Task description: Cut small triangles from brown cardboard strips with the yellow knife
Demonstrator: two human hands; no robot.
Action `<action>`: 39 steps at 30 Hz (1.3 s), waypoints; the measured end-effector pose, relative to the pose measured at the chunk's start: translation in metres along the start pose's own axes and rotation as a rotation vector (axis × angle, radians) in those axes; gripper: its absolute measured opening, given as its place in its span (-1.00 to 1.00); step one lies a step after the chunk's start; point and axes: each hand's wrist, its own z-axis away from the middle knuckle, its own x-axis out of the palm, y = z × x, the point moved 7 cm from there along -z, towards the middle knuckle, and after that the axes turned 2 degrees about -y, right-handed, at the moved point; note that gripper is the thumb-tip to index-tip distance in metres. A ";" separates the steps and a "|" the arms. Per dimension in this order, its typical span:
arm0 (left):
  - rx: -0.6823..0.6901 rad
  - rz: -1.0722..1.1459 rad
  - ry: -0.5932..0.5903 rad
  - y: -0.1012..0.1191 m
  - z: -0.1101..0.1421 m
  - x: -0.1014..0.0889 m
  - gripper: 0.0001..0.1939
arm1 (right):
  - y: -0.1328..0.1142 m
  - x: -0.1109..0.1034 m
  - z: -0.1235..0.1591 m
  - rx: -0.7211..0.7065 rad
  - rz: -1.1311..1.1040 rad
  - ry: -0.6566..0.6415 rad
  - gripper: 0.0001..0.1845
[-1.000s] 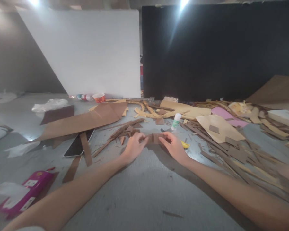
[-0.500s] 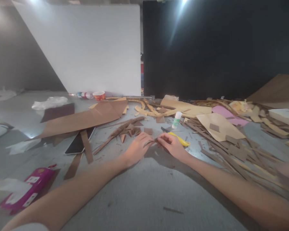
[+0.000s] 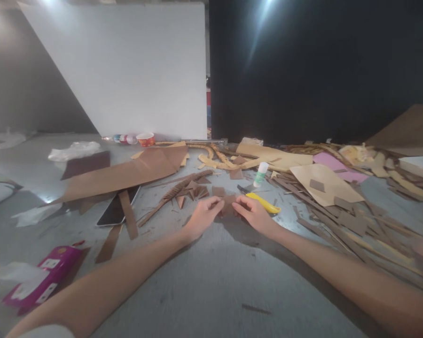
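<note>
Between my hands is a small piece of brown paper (image 3: 228, 205). My left hand (image 3: 203, 217) pinches its left side, and my right hand (image 3: 254, 216) pinches the right side. Just behind it a brown paper square (image 3: 218, 191) lies on the table. Beside my right hand rests a yellow-handled tool (image 3: 266, 203) with a dark tip, its kind unclear. A white and green glue stick (image 3: 261, 174) stands tilted-looking behind that. Left of my left hand lie folded brown paper pieces (image 3: 192, 190) and a twisted brown paper stem (image 3: 176, 191).
A phone (image 3: 113, 210) lies at left under a brown strip (image 3: 127, 213). Nearer is a magenta tissue pack (image 3: 45, 277). Brown paper scraps (image 3: 352, 223) spread over the right side. A red paper cup (image 3: 145, 139) and a bottle (image 3: 125, 139) sit before the white panel (image 3: 127, 70).
My fingers have turned the brown paper piece: broad side visible first, nearly hidden between the fingertips half a second ago, and visible again now. Both hands stay close together.
</note>
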 end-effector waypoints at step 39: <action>0.042 -0.143 -0.148 0.018 0.009 0.015 -0.71 | 0.006 -0.005 0.000 -0.002 -0.139 0.110 -0.53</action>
